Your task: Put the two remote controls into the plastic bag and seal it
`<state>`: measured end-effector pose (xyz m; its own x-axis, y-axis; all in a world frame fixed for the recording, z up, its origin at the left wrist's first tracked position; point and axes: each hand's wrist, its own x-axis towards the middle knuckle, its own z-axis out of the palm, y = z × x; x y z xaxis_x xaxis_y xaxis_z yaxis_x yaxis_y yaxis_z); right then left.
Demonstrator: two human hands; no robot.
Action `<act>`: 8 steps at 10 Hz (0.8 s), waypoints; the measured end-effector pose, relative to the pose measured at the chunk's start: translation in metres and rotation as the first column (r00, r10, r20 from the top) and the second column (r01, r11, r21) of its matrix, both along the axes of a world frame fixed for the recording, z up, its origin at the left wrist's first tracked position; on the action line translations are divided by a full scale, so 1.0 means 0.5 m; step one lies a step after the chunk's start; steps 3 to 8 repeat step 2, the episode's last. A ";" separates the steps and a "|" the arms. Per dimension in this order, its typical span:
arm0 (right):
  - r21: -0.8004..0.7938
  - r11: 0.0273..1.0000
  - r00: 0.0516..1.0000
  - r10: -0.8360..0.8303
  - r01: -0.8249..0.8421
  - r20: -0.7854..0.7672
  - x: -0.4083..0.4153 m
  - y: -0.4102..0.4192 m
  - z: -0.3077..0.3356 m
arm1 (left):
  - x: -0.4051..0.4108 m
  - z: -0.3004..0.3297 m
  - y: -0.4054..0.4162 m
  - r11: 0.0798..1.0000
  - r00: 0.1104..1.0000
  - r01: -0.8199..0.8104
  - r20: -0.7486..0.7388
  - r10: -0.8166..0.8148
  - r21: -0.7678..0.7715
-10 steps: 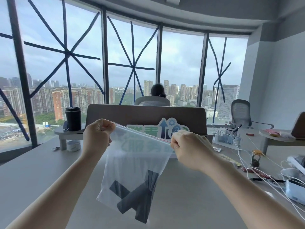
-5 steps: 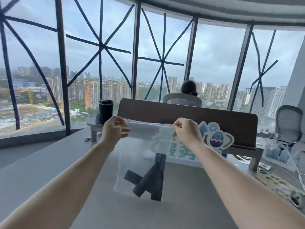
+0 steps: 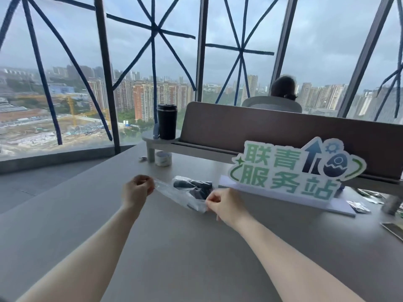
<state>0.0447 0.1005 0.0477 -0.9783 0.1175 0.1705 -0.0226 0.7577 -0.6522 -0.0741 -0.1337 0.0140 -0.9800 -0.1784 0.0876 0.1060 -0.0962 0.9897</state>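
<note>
The plastic bag (image 3: 183, 194) is held low over the grey bench (image 3: 174, 247), stretched between the two hands; whether it touches the bench cannot be told. Its left end is pinched in the closed grip of the left hand (image 3: 137, 189), with the fingers curled onto the thumb. Its nearer right corner is pinched in the closed grip of the right hand (image 3: 224, 205). The two remote controls (image 3: 193, 186) are seen as dark shapes inside the clear bag, between the two grips and slightly beyond them. Whether the bag's opening is sealed cannot be told, as the film is blurred. Just to the right of the bag a green and white sign (image 3: 292, 171) is stood on the bench. Farther back a black tumbler (image 3: 166, 121) is set on a small raised shelf (image 3: 150, 136).
</note>
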 end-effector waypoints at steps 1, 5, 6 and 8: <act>-0.090 0.994 0.993 0.069 -0.060 0.094 0.041 -0.019 -0.011 | 0.030 -0.038 -0.030 1.000 0.998 0.004 0.061 -0.003 -0.020; -0.164 0.984 0.995 0.082 -0.072 0.058 0.110 0.001 0.020 | 0.099 -0.053 -0.059 0.985 0.996 -0.044 0.064 0.056 -0.167; -0.164 0.984 0.995 0.082 -0.072 0.058 0.110 0.001 0.020 | 0.099 -0.053 -0.059 0.985 0.996 -0.044 0.064 0.056 -0.167; -0.164 0.984 0.995 0.082 -0.072 0.058 0.110 0.001 0.020 | 0.099 -0.053 -0.059 0.985 0.996 -0.044 0.064 0.056 -0.167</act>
